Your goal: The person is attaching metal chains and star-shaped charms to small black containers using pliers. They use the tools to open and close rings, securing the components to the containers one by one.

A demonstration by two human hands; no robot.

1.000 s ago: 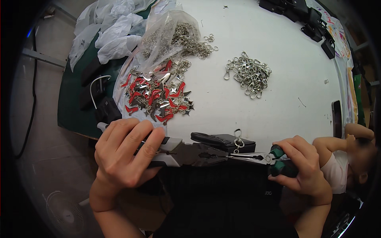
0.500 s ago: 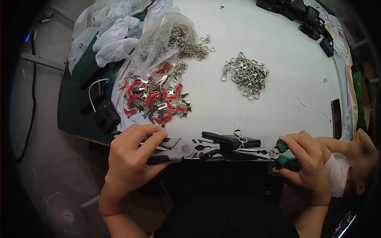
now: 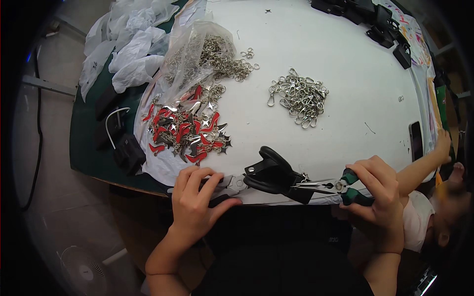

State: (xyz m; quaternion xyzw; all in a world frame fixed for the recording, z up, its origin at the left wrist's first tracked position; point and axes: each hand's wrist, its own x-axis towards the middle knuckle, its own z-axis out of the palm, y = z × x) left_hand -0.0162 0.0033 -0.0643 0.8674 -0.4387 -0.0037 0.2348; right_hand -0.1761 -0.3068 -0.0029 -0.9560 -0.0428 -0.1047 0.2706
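Observation:
My left hand is closed round a pair of grey-handled pliers near the table's front edge. Their jaws are hidden behind a small black case with a looped black strap, which lies tilted between my hands. My right hand grips the green handles of long-nose pliers. Their slim jaws reach left to the case, close to a silver clasp partly hidden behind it. Whether the jaws pinch a ring there, I cannot tell.
Red shoe charms with chains are heaped at the left, below a clear bag of metal rings. Silver swivel clasps lie mid-table. More black cases sit far right. A phone and another person's arm are at right.
The black case has turned and tipped, its strap now raised. My left hand and grey pliers have shifted right, while my right hand has barely moved. The other person's arm stretches further onto the table.

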